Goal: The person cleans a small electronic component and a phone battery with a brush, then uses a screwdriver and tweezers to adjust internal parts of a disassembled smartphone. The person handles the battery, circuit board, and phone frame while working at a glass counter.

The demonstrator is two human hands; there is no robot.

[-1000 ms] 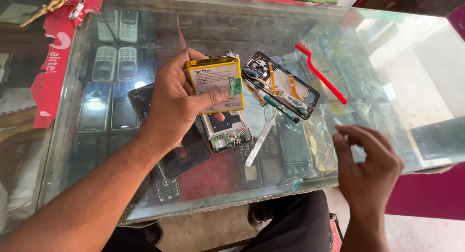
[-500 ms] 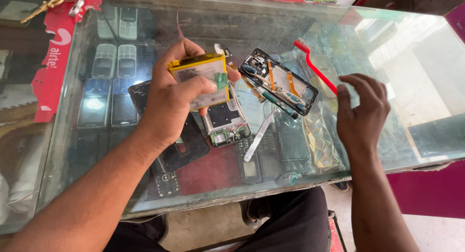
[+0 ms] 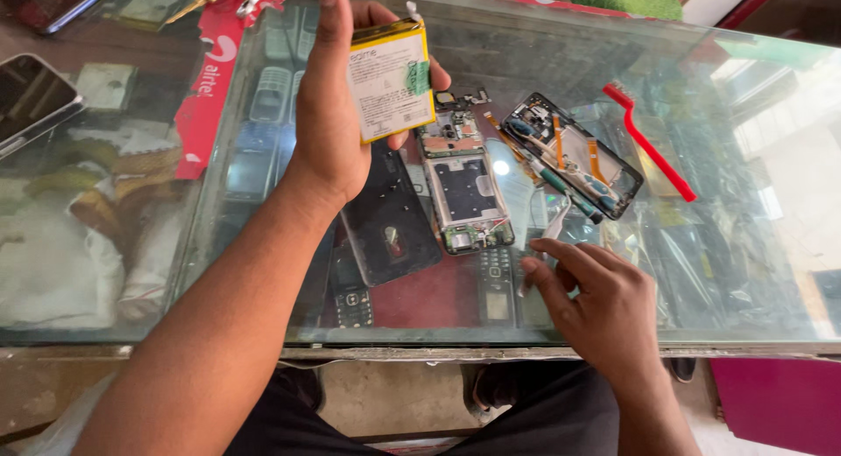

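L hand [image 3: 337, 114] is lifted above the glass counter [image 3: 745, 272], at abt 11 o'clock in the view, clamped on a flat phone battery [image 3: 390, 81] w/ yellow edge and white label face; thumb lies up the battery's left side, fingers wrap behind it, a fingertip showing at its right edge. Battery is tilted a bit, top toward 12 o'clock, clear of the counter.

R hand [image 3: 591, 303] sits low at abt 5 o'clock, fingers loosely curled and apart, holding nothing; fingertips touch or nearly touch the lower end of a pair of metal tweezers [image 3: 550, 231] lying on the glass, can't tell which.

At centre, just below the battery, an opened phone mid-frame w/ circuit board [image 3: 462, 189] lies flat, long axis 12 to 6. To its left, at 7 o'clock from it, a dark phone back cover [image 3: 390, 219] lies flat, partly under the L wrist. At 2 o'clock from the mid-frame, a phone display frame w/ orange flex strips [image 3: 574, 154] lies angled, w/ a teal-handled screwdriver [image 3: 565, 184] across it. Further right, at 3 o'clock, a red brush [image 3: 648, 141] lies on the glass, apart from the rest.

Under the glass: old keypad phones [image 3: 272, 92] in rows. A red paper strip [image 3: 210, 79] runs along the counter's left edge.
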